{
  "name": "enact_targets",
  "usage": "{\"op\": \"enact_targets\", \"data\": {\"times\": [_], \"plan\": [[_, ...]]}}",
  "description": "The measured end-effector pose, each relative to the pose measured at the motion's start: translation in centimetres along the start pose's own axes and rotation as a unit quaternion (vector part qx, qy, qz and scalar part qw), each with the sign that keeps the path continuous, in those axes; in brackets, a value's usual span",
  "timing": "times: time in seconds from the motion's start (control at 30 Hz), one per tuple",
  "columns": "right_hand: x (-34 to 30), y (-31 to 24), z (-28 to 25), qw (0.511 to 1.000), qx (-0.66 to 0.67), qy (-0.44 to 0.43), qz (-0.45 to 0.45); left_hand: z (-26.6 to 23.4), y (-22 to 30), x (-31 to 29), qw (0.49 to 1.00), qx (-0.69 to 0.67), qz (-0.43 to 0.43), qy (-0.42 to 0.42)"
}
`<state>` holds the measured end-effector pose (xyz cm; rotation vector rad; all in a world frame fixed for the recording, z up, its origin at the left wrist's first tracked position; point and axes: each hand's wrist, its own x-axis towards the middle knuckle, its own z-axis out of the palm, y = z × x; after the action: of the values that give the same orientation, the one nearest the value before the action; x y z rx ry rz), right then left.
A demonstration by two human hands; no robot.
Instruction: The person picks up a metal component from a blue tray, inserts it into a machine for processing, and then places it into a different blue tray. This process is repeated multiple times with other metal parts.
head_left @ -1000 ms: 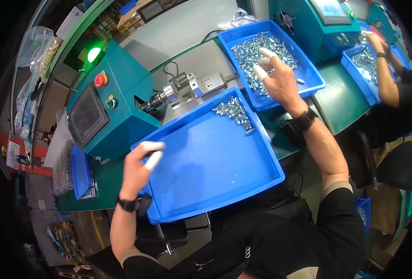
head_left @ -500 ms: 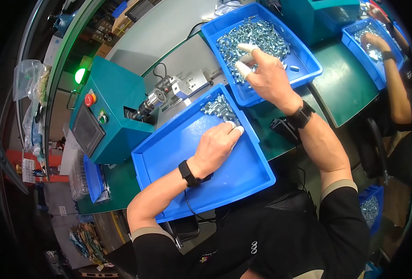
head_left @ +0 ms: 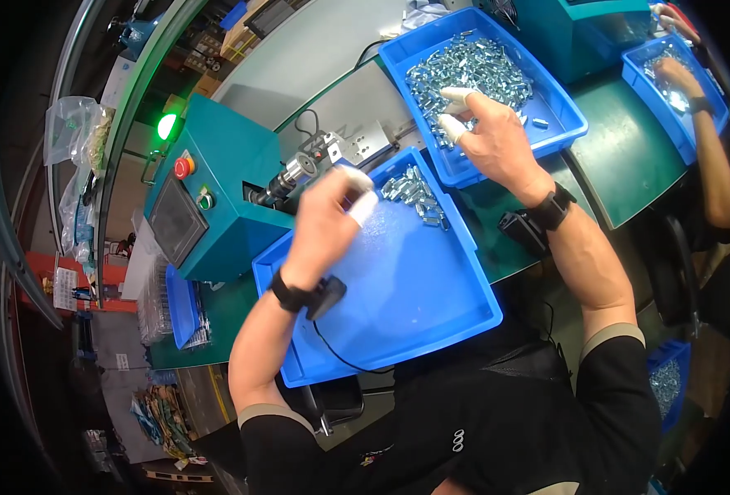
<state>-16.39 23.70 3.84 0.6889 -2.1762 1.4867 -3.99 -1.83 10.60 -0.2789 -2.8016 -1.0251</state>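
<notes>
My left hand, blurred by motion, is raised over the left side of the near blue tray, its thumb and finger in white finger cots. Whether it holds something cannot be made out. A small pile of shiny metal cylindrical parts lies in that tray's far right corner. Over the far blue tray is my right hand, its cot-covered thumb and index finger spread apart above a heap of the same parts. No part shows between those fingertips.
A teal machine with a screen, red button and metal spindle stands left, beside a metal fixture. At right, another person's hand reaches into a blue tray. A black object lies near my right wrist.
My left hand has lifted from the near tray's small pile and moved left toward the spindle. The right hand stays over the far tray, and the whole view has shifted slightly.
</notes>
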Motion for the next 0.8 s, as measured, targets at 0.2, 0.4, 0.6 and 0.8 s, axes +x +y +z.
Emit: {"op": "enact_targets", "data": {"times": [0.2,0.4,0.6,0.8], "plan": [[0.2,-0.4,-0.4,1.0,-0.007,-0.006,0.023,-2.7,-3.3,5.9,0.994,-0.043,-0.044,0.094],[0.2,0.1,0.1,1.0,0.014,0.002,0.016,-3.0,-6.8,7.0,0.995,0.022,-0.023,0.1],[0.4,0.4,-0.3,1.0,0.006,-0.009,0.025,-3.1,-6.7,6.4,0.986,0.138,-0.01,0.094],[0.6,0.1,-0.3,0.999,0.017,-0.012,0.032,-4.0,-6.8,6.3,0.943,0.306,0.099,0.081]]}}
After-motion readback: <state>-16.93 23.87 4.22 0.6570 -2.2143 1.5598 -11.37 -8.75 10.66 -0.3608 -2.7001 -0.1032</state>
